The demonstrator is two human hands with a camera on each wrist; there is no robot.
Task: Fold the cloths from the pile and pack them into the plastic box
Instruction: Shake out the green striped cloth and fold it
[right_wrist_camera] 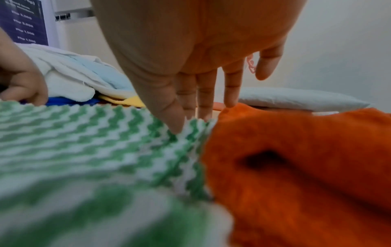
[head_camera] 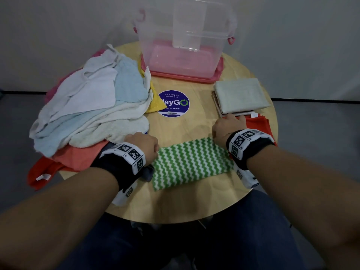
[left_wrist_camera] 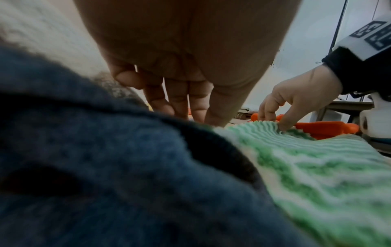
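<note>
Green-striped cloth [head_camera: 190, 162] lies flat on the table [head_camera: 204, 203] between both hands. Right hand [head_camera: 227, 128] pinches its far right corner, thumb on top. Left hand [head_camera: 144, 145] sits at the left edge, fingers straight down; whether it has any hold is unclear.

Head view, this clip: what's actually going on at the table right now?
A person is folding a green-and-white zigzag cloth on a round wooden table. The right hand pinches its far right corner; the left hand is at its far left corner, grip hidden. An unfolded pile lies to the left, folded cloths are stacked to the right, and the clear plastic box at the back looks empty.
</note>
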